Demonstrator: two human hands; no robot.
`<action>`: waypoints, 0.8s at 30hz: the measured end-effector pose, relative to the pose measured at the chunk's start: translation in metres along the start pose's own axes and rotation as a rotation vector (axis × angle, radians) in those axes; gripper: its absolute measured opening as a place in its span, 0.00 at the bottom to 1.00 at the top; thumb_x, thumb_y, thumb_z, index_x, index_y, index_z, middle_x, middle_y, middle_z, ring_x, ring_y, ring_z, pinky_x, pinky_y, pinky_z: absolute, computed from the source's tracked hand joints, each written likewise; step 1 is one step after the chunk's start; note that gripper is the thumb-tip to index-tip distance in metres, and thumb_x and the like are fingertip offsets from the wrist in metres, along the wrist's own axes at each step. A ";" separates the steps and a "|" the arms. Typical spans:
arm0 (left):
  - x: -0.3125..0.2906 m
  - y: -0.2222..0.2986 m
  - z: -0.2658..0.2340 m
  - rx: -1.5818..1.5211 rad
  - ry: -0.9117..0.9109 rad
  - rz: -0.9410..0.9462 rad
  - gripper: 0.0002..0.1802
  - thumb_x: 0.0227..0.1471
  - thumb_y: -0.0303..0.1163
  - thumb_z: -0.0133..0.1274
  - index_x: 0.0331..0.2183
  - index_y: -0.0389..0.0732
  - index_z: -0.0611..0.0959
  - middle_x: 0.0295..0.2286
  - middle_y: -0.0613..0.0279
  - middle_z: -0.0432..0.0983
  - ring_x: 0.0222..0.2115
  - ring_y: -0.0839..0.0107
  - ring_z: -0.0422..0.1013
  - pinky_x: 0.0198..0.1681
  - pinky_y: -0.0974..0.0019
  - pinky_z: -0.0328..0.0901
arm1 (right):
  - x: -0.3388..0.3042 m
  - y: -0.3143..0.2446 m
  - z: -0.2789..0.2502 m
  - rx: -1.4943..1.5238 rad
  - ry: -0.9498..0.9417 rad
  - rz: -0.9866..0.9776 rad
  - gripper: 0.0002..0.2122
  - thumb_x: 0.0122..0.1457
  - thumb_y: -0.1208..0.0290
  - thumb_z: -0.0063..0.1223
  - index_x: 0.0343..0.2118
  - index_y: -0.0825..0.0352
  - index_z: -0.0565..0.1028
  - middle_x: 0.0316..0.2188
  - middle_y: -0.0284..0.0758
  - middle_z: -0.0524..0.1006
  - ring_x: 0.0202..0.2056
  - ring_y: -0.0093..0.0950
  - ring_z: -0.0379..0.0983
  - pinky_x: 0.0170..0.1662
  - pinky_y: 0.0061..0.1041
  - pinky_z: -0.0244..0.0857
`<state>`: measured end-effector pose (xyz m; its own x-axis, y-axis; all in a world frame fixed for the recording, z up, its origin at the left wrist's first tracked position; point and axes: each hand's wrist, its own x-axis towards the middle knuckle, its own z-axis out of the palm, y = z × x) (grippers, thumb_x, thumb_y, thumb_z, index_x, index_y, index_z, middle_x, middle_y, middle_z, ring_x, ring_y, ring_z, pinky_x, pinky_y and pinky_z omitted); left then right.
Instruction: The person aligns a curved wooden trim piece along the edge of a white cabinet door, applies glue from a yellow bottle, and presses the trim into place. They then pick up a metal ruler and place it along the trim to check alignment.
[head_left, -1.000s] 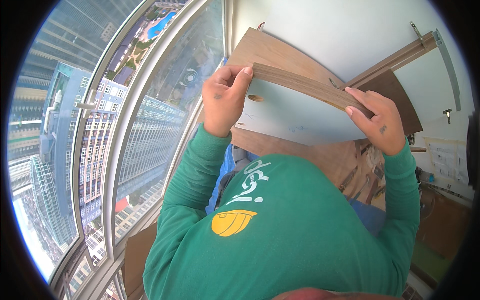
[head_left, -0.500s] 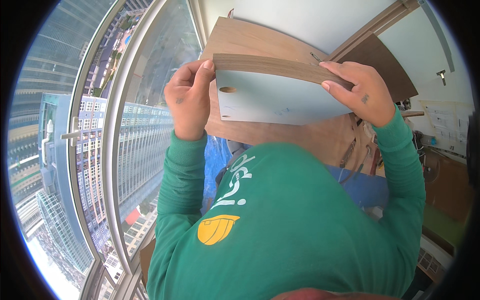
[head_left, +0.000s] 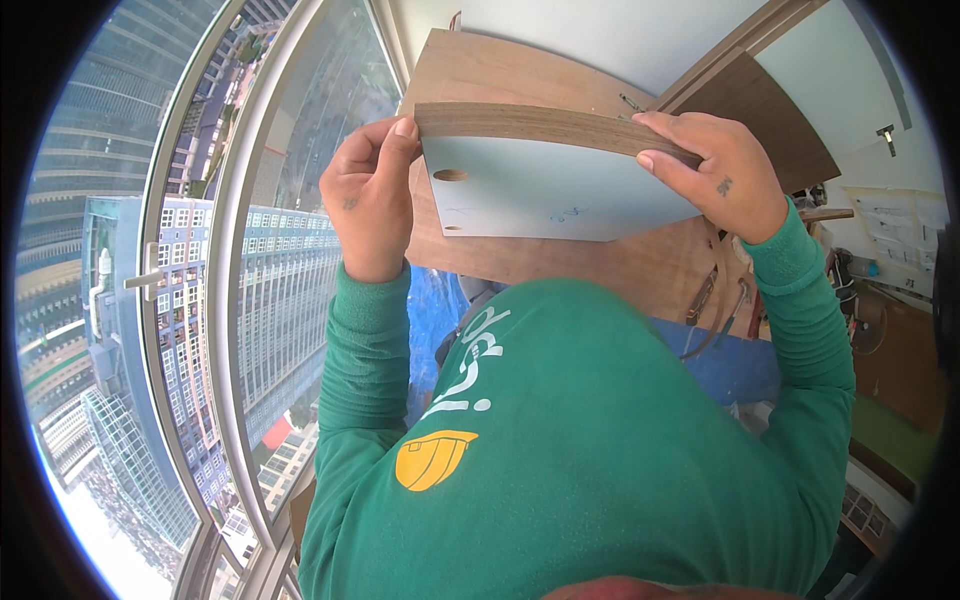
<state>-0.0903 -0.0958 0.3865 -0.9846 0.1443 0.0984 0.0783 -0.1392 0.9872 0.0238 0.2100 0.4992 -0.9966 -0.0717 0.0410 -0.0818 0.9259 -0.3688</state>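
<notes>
A white panel (head_left: 540,190) with a brown wood-grain edge stands tilted over the wooden worktable, its edge strip facing up. Near its left end are a larger oval hole and a smaller one, plus a few blue pen marks. My left hand (head_left: 375,200) pinches the left end of the wood-grain edge between thumb and fingers. At the other end my right hand (head_left: 725,175) grips the same edge, thumb on the near side and fingers over the top. The panel's far face is hidden.
The plywood worktable (head_left: 480,70) spreads beneath the panel. Hand tools, among them a utility knife (head_left: 702,297), lie at its right. A dark brown board (head_left: 765,125) leans behind my right hand. A tall window (head_left: 235,300) runs along my left, and blue sheeting (head_left: 432,310) hangs below.
The panel and both hands have shifted slightly; its left end sits a little farther left and higher. My grip on both ends stays the same.
</notes>
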 end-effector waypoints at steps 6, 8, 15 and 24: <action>0.000 0.000 0.002 -0.044 0.022 -0.003 0.16 0.65 0.33 0.59 0.42 0.26 0.85 0.36 0.53 0.84 0.38 0.68 0.81 0.47 0.65 0.75 | 0.000 0.001 0.002 0.024 0.008 -0.001 0.19 0.61 0.59 0.62 0.50 0.66 0.83 0.30 0.44 0.80 0.26 0.38 0.73 0.35 0.35 0.70; 0.000 0.000 0.001 -0.004 0.003 -0.003 0.15 0.67 0.33 0.56 0.43 0.27 0.84 0.38 0.52 0.83 0.40 0.67 0.81 0.51 0.60 0.78 | 0.000 0.001 0.003 0.023 0.012 0.010 0.19 0.61 0.59 0.62 0.50 0.66 0.83 0.30 0.43 0.80 0.26 0.38 0.73 0.35 0.35 0.70; 0.000 0.000 0.000 -0.008 -0.006 0.007 0.15 0.67 0.32 0.56 0.43 0.27 0.84 0.38 0.52 0.83 0.40 0.67 0.81 0.51 0.60 0.78 | -0.001 -0.001 0.000 0.029 -0.014 0.037 0.19 0.61 0.59 0.62 0.50 0.66 0.83 0.30 0.43 0.81 0.24 0.37 0.72 0.34 0.34 0.69; 0.000 0.002 0.004 -0.053 0.027 0.008 0.16 0.65 0.33 0.60 0.42 0.25 0.85 0.35 0.52 0.85 0.37 0.68 0.81 0.46 0.67 0.74 | 0.000 0.002 0.003 0.056 -0.010 0.016 0.19 0.61 0.60 0.62 0.51 0.68 0.82 0.31 0.43 0.81 0.27 0.34 0.72 0.35 0.32 0.69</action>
<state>-0.0894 -0.0924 0.3888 -0.9879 0.1168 0.1019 0.0782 -0.1923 0.9782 0.0233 0.2108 0.4957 -0.9978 -0.0609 0.0259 -0.0662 0.9050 -0.4203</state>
